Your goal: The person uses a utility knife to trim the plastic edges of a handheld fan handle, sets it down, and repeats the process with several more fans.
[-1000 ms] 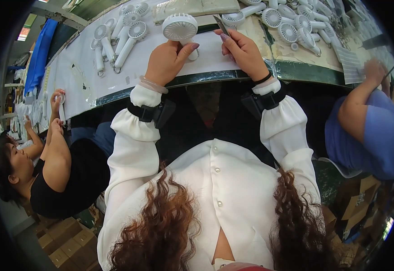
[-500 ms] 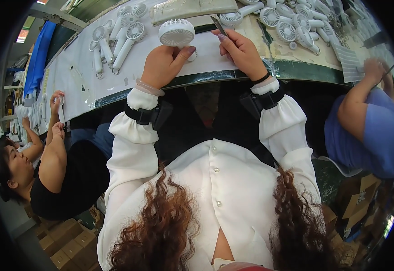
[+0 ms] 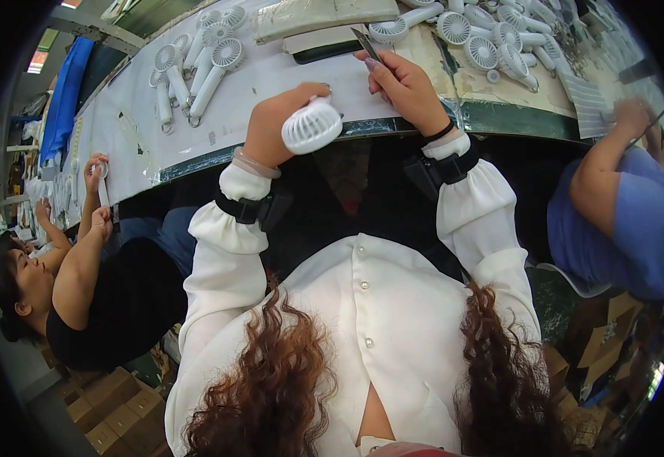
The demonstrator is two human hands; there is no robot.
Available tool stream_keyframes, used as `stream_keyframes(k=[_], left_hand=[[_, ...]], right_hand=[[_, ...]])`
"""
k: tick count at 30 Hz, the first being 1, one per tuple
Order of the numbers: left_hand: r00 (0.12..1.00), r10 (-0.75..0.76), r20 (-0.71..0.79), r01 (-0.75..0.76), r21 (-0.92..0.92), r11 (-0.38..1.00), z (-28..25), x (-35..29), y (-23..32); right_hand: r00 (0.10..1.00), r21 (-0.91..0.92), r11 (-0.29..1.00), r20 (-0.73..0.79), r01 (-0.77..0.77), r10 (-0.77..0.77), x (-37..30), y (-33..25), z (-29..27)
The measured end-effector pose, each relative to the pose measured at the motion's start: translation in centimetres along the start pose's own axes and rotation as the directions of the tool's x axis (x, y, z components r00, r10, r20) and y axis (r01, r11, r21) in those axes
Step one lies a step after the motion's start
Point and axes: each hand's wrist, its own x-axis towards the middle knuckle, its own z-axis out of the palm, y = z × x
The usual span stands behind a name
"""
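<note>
My left hand (image 3: 273,122) is closed round a white handheld fan (image 3: 312,127) at the table's near edge. The fan's round grilled head tips down toward me, and its handle is hidden in my grip. Slightly farther right, my right hand (image 3: 407,85) is closed on a slim knife (image 3: 365,44), whose thin blade points up and to the left. Knife and fan are apart. Beyond my hands a dark, long flat piece (image 3: 330,52) lies on the white table covering.
Several white fans (image 3: 209,84) lie at the far left, and a larger heap of fans (image 3: 492,39) at the far right. A pale flat slab (image 3: 324,17) rests at the back. One co-worker (image 3: 111,282) sits left, another (image 3: 614,213) right. Cardboard boxes (image 3: 115,411) stand low at left.
My left hand has turned and drawn the fan nearer, so its head swung from upright to tipped down toward me. My right hand with the knife stays almost still.
</note>
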Motion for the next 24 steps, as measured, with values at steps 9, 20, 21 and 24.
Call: stream_keyframes(k=[9, 20, 21, 24], left_hand=[[0.977, 0.102, -0.188, -0.109, -0.029, 0.994, 0.8, -2.1, 3.6], [0.996, 0.076, -0.046, -0.081, -0.128, 0.988, 2.3, -3.5, 2.5], [0.995, -0.029, -0.092, 0.012, -0.183, 0.983, 2.8, -4.0, 2.2], [0.947, -0.321, -0.013, 0.254, -0.582, 0.773, 2.1, -3.7, 2.8]], right_hand=[[0.931, 0.214, 0.907, 0.106, -0.364, 0.348, -0.2, -3.3, 2.0], [0.914, 0.624, 0.677, 0.173, -0.391, 0.368, 0.0, -3.5, 3.7], [0.914, 0.632, 0.669, 0.179, -0.391, 0.365, 0.1, -3.4, 3.7], [0.923, 0.649, 0.665, 0.175, -0.37, 0.343, -0.1, -3.2, 3.7]])
